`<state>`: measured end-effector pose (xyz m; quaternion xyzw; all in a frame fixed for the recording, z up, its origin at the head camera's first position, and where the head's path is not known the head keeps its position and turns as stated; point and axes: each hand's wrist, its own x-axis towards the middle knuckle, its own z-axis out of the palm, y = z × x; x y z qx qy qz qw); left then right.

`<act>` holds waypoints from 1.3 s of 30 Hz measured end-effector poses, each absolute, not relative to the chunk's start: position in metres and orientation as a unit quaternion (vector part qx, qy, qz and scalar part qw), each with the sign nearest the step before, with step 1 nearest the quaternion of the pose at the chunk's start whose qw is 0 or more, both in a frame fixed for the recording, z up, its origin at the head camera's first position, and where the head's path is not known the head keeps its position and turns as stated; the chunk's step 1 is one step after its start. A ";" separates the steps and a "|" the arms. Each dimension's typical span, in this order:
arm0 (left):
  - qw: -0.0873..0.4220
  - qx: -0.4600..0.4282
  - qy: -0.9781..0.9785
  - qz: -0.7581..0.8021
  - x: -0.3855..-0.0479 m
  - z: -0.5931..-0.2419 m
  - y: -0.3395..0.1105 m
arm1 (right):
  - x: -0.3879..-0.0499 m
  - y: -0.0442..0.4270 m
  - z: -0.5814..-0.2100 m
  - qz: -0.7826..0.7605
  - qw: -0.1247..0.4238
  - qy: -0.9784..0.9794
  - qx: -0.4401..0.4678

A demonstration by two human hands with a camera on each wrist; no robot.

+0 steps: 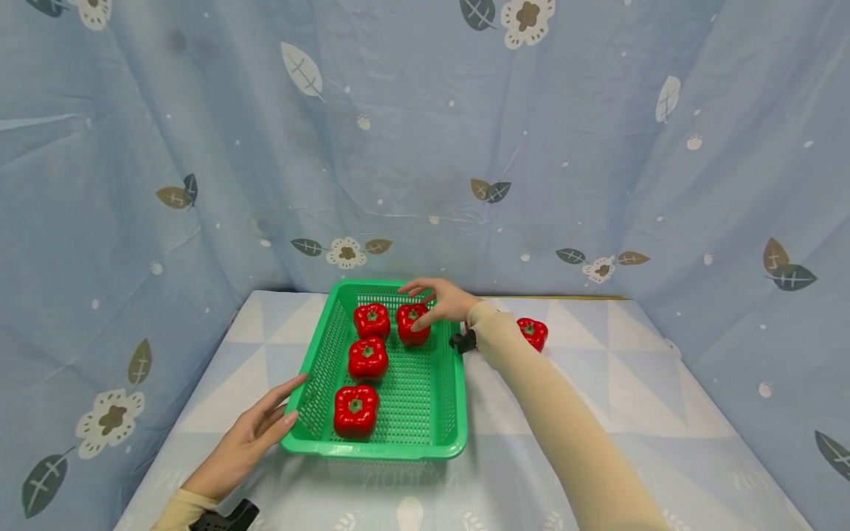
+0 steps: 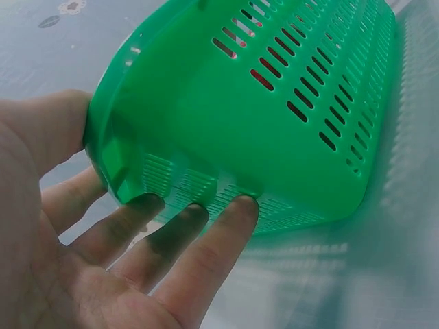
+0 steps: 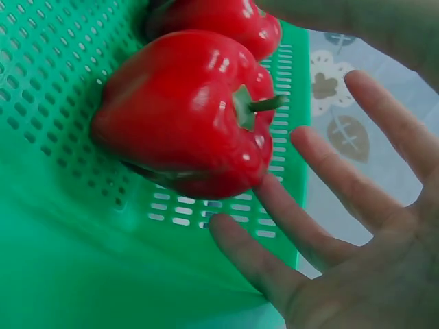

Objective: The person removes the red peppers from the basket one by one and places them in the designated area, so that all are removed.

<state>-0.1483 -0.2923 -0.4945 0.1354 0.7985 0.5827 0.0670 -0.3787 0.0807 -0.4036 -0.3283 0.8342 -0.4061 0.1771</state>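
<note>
A green perforated plastic basket (image 1: 432, 450) stands on the table with several red bell peppers in it. My left hand (image 1: 249, 435) is at its near left corner; in the left wrist view the fingers (image 2: 202, 264) stretch along the outer wall, and the thumb meets the rim. At the far right inside, my right hand (image 1: 448, 301) is over a bell pepper (image 1: 408, 332). The right wrist view shows its fingers spread beside that bell pepper (image 3: 185, 116), one fingertip at or very near the stem end. Another bell pepper (image 3: 212, 24) lies beyond it.
Outside the basket, a red bell pepper (image 1: 533, 333) sits on the table to the right, partly hidden by my right forearm. A patterned cloth (image 1: 598, 457) covers the table. Blue curtain-like sheeting (image 1: 425, 147) hangs behind and at both sides.
</note>
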 end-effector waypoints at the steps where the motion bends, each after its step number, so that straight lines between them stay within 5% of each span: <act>1: 0.067 0.136 0.799 0.583 -0.148 -0.494 -0.292 | -0.379 0.079 -0.404 -0.404 0.179 0.836 -0.325; 39: 0.068 0.136 0.798 0.583 -0.148 -0.493 -0.292 | -0.382 0.057 -0.425 -0.331 0.160 0.886 -0.284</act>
